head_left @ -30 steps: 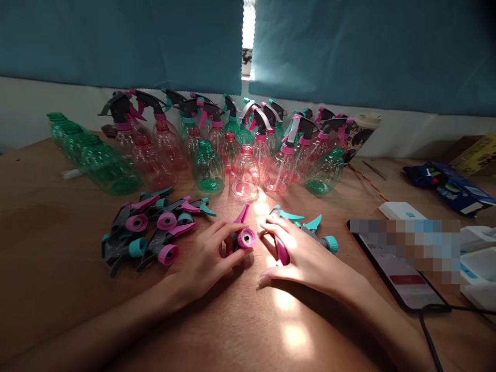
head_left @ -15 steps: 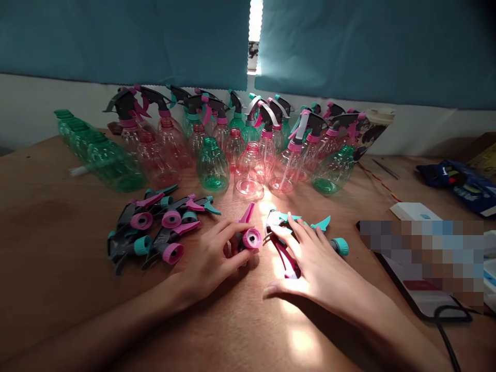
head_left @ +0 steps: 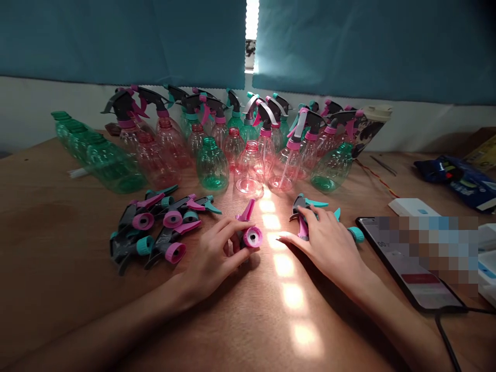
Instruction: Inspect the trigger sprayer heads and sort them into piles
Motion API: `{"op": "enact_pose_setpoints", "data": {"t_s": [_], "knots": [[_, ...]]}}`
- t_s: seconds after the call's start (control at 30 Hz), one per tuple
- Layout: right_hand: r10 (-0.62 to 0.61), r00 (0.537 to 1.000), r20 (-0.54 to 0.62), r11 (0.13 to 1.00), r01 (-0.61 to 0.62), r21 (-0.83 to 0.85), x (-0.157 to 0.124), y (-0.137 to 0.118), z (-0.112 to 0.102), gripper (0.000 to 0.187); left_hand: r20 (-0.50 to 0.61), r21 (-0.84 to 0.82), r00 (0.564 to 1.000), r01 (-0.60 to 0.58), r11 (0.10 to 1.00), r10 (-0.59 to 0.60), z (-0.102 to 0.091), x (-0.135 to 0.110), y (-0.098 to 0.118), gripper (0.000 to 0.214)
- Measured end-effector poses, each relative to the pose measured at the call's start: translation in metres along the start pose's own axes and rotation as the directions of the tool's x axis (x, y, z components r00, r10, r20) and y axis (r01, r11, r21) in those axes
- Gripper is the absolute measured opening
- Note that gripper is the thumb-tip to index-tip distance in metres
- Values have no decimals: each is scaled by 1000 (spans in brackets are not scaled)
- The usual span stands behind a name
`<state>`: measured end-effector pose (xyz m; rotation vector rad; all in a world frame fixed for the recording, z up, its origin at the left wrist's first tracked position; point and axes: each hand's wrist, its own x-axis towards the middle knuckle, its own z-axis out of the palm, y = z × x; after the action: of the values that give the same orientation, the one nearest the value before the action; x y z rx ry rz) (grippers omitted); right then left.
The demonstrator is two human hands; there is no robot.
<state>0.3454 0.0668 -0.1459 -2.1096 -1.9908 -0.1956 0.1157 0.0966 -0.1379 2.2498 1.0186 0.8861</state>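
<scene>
My left hand (head_left: 220, 248) is closed on a spray trigger head with a pink collar (head_left: 252, 237). The open underside of the collar faces me and its pink lever points up and away. My right hand (head_left: 329, 240) lies spread over a small group of dark grey spray heads, its thumb held apart on the left. From under its fingers stick out a turquoise lever (head_left: 316, 203), a pink lever (head_left: 303, 228) and a turquoise collar (head_left: 356, 235). To the left lies a pile of pink and turquoise spray heads (head_left: 158, 227).
Behind stand several green and pink clear bottles, among them an open green bottle (head_left: 212, 168) and an open pink bottle (head_left: 250, 173); many others carry spray heads. At right are a phone (head_left: 434, 297) with a cable, a white box (head_left: 413, 206), a blue packet (head_left: 457, 178) and a patterned cup (head_left: 372, 126).
My right hand has shifted right and away from me, and the spray heads beneath it have slid along. The left hand keeps its hold on the pink-collared head in nearly the same spot.
</scene>
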Motion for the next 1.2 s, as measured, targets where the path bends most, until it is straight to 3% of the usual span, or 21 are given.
{"op": "enact_pose_setpoints", "data": {"t_s": [0.07,0.13,0.2,0.27,0.37,0.5,0.7,0.8,1.0,1.2], "knots": [[14,991,-136,1000,-12,16,-1,-2,-3,83,-28,-1,999,-31,1000,31,0,-1,0,27],[-30,952,-305,991,67,113,-4,-7,-7,75,-44,-11,998,-49,999,48,0,-2,0,26],[-100,901,-423,927,239,289,-9,-15,-11,47,-55,-22,997,-49,999,47,0,-2,0,28],[-186,875,-447,786,406,466,-16,-26,-13,22,-68,-28,997,-34,999,32,1,-2,1,33],[-260,900,-350,649,431,627,-26,-39,-9,21,-74,-46,997,-7,999,4,2,-2,2,36],[-235,944,-233,654,331,680,-31,-45,-1,32,-51,-97,999,0,995,-5,4,-3,4,29],[-287,937,-200,701,348,623,-35,-47,3,43,-83,-50,996,-24,998,20,8,-3,2,27],[-268,953,-143,696,294,655,-37,-49,5,47,-84,-43,995,-62,997,58,9,-4,1,25],[-254,967,10,570,142,809,-35,-48,7,45,-16,-82,996,-88,993,87,8,-6,-2,27],[-198,980,30,486,72,871,-32,-49,6,38,19,-112,996,-90,990,92,6,-5,-3,30]]}}
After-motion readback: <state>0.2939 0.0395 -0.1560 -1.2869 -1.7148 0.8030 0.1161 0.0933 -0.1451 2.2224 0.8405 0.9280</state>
